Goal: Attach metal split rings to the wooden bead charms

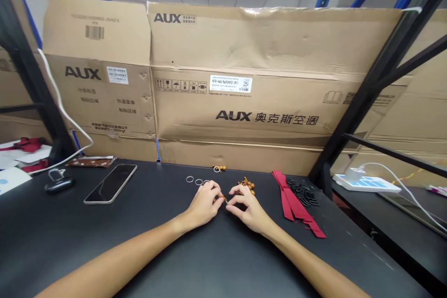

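Note:
My left hand (206,203) pinches a small brown beaded pendant (222,197) between thumb and fingers, mostly hidden by them. Close beside it, my right hand (248,208) has thumb and index finger bent together at a thin, light bit at the pendant's end, too small to make out. Behind the right fingers lies a pile of brown wooden bead pendants (250,185). Several silvery split rings (189,179) lie on the black table beyond my left hand. Near the cardboard, another bead pendant (222,168) lies with a ring (216,169) by it.
Red ribbon strips (291,200) and a heap of black clasps (304,193) lie on the right. On the left are a phone (111,184), a black device (59,183) and a brown pouch (91,161). Cardboard (244,149) walls the back. A white power strip (366,183) sits far right.

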`<state>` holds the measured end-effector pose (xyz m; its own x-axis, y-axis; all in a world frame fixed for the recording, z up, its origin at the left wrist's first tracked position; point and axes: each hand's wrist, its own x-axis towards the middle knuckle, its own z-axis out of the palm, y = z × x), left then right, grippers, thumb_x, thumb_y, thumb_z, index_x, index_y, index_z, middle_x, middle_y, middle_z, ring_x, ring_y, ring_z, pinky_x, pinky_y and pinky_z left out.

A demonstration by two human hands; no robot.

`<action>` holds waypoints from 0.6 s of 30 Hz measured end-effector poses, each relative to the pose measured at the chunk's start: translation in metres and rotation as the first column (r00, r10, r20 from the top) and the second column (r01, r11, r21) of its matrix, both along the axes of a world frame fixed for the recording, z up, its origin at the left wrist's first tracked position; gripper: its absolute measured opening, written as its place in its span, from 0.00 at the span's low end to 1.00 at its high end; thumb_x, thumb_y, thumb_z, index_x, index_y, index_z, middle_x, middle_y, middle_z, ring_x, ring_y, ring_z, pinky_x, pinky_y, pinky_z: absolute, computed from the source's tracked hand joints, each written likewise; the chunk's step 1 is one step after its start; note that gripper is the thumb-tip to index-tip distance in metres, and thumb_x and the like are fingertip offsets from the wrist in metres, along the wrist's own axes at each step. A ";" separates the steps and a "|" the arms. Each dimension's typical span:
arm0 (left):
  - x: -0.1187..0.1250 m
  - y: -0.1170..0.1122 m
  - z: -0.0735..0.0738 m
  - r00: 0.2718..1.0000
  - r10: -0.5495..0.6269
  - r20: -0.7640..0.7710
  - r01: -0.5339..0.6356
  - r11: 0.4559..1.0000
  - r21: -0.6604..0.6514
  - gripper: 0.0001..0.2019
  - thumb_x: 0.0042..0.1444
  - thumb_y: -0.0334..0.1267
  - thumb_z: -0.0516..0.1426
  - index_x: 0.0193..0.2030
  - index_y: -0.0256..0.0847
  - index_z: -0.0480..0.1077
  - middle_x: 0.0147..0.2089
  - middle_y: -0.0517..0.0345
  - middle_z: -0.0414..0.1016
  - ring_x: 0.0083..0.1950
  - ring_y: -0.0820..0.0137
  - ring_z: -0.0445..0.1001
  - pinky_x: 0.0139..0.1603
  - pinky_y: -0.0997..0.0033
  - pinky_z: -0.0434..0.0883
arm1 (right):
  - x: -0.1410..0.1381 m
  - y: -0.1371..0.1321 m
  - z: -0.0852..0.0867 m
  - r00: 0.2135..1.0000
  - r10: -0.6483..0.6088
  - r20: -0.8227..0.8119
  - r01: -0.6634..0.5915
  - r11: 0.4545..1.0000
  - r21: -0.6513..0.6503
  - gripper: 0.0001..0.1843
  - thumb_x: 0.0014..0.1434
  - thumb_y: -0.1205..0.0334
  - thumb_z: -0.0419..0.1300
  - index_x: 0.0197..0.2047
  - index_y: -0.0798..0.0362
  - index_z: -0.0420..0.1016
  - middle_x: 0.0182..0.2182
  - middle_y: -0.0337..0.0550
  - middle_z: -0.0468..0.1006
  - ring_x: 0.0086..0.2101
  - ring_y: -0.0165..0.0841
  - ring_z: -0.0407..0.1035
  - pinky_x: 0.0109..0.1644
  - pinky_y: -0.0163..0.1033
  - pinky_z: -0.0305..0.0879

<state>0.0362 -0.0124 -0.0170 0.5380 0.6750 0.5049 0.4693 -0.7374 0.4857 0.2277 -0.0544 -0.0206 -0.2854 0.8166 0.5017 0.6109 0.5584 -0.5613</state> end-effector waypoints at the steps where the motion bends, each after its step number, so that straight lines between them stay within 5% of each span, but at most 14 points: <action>1: 0.000 0.000 0.000 1.000 -0.009 0.003 0.009 1.000 -0.001 0.04 0.58 0.32 0.55 0.32 0.40 0.69 0.41 0.55 0.68 0.43 0.65 0.68 0.46 0.62 0.66 | 0.000 0.000 0.000 1.000 -0.009 0.001 0.009 1.000 -0.001 0.07 0.58 0.58 0.61 0.29 0.49 0.76 0.42 0.44 0.69 0.47 0.39 0.64 0.55 0.50 0.58; 8: -0.001 -0.007 0.005 0.989 -0.129 -0.065 0.135 0.987 0.089 0.06 0.61 0.32 0.52 0.34 0.40 0.69 0.46 0.54 0.68 0.47 0.66 0.67 0.51 0.63 0.65 | 0.000 0.000 0.000 0.999 -0.035 -0.013 0.034 0.999 -0.019 0.11 0.59 0.55 0.59 0.29 0.50 0.75 0.42 0.45 0.69 0.46 0.38 0.64 0.54 0.49 0.60; 18: 0.000 -0.001 0.001 0.999 -0.021 -0.032 0.021 1.000 0.020 0.04 0.58 0.31 0.54 0.34 0.41 0.69 0.42 0.56 0.69 0.44 0.66 0.68 0.48 0.63 0.65 | 0.002 0.002 -0.001 1.000 0.023 -0.007 -0.024 0.999 -0.047 0.09 0.60 0.56 0.59 0.31 0.50 0.75 0.45 0.45 0.68 0.48 0.39 0.63 0.61 0.52 0.51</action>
<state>0.0361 -0.0136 -0.0162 0.5680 0.6528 0.5012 0.4685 -0.7571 0.4553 0.2297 -0.0526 -0.0211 -0.3016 0.8325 0.4648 0.5941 0.5454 -0.5913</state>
